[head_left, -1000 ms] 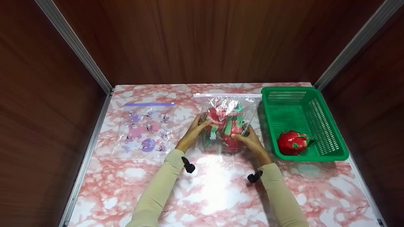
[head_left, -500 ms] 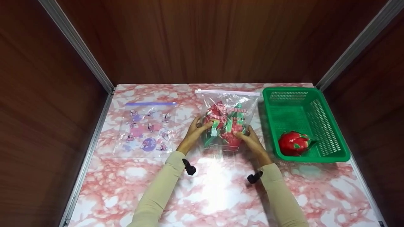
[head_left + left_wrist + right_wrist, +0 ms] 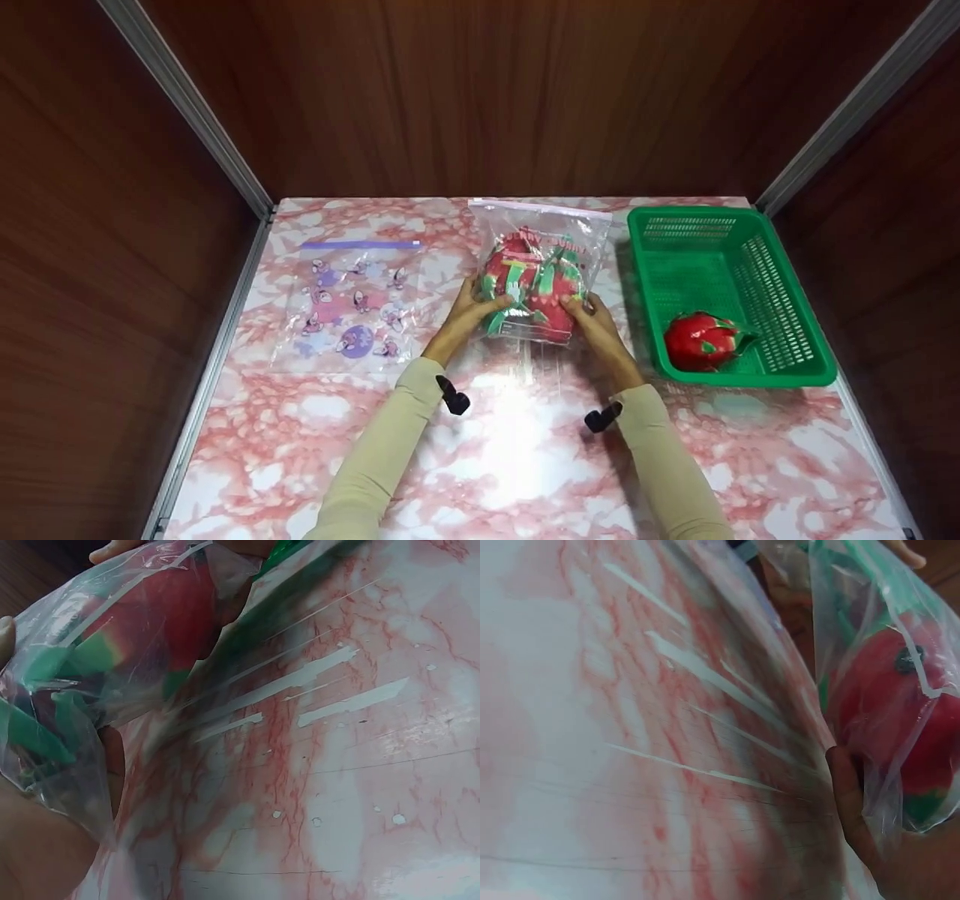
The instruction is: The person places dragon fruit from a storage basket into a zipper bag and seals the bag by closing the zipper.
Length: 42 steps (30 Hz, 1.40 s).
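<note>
Both hands hold a clear zip bag (image 3: 545, 247) with a pale pink slider strip along its top and pink printed lettering. Two red dragon fruits with green scales fill it; one dragon fruit (image 3: 892, 690) shows through the plastic in the right wrist view. The left hand (image 3: 469, 311) grips the bag's left side, thumb in front and fingers behind. On the opposite side the right hand (image 3: 596, 322) does the same. In the left wrist view, the bag's lower edge (image 3: 150, 690) hangs over the table, with the left hand's fingers partly hidden behind it.
At the right stands a green perforated basket (image 3: 675, 277) with one more dragon fruit (image 3: 701, 341) inside. A flat clear zip bag (image 3: 352, 315) with a purple strip and cartoon prints lies at the left. Wooden panels (image 3: 510, 97) wall the marbled table (image 3: 510, 480) in.
Both hands have raised and tilted the bag, so its strip sits farther back and its front faces the head camera more. The basket and the flat bag have stayed put.
</note>
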Each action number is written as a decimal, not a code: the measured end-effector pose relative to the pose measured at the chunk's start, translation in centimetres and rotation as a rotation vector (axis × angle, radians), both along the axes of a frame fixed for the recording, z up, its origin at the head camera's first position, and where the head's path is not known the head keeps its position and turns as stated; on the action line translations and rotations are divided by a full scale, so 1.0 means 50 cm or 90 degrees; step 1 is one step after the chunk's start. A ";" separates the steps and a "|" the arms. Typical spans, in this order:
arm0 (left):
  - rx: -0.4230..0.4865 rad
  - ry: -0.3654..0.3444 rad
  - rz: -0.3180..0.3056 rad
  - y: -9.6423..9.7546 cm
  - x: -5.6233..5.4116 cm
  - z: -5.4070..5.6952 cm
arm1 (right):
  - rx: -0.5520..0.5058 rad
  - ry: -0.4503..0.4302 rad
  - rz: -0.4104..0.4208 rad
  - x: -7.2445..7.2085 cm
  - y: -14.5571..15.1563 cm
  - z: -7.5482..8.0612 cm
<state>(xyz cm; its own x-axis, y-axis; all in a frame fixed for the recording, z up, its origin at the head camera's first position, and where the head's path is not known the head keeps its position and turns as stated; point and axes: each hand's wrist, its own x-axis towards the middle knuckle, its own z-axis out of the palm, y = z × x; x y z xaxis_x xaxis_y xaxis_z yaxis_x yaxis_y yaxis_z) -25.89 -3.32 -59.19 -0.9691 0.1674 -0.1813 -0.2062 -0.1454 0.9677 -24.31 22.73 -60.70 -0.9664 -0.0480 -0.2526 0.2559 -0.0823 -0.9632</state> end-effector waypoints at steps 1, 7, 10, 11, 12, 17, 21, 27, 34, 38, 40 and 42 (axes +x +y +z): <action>0.007 -0.002 -0.005 0.001 -0.001 0.001 | 0.016 0.004 -0.001 -0.003 0.001 0.001; 0.036 0.010 -0.022 0.003 -0.009 0.001 | 0.033 -0.001 0.002 -0.011 0.009 0.005; 0.028 0.029 -0.021 0.003 -0.011 0.002 | 0.015 -0.003 0.016 -0.011 0.012 0.008; 0.015 0.035 -0.017 0.003 -0.012 0.002 | 0.012 -0.001 0.021 -0.011 0.013 0.009; -0.005 0.041 -0.012 0.003 -0.013 0.002 | 0.005 0.001 0.025 -0.011 0.013 0.011; -0.108 0.035 0.024 0.002 -0.016 0.004 | -0.009 0.007 0.016 -0.020 0.008 0.022; -0.096 0.020 0.028 0.004 -0.020 0.007 | -0.023 -0.004 0.001 -0.030 0.006 0.026; -0.004 -0.016 -0.015 0.001 -0.031 0.021 | -0.057 -0.028 -0.006 -0.041 0.013 0.031; 0.050 -0.026 -0.043 0.004 -0.053 0.023 | -0.065 -0.035 -0.008 -0.057 0.012 0.028; 0.036 -0.013 -0.022 0.008 -0.064 0.022 | -0.082 -0.043 -0.018 -0.068 0.006 0.024; 0.019 -0.002 -0.012 0.010 -0.068 0.022 | -0.087 -0.047 -0.020 -0.074 0.004 0.023; -0.017 0.016 0.000 0.012 -0.074 0.020 | -0.090 -0.048 -0.024 -0.080 0.002 0.021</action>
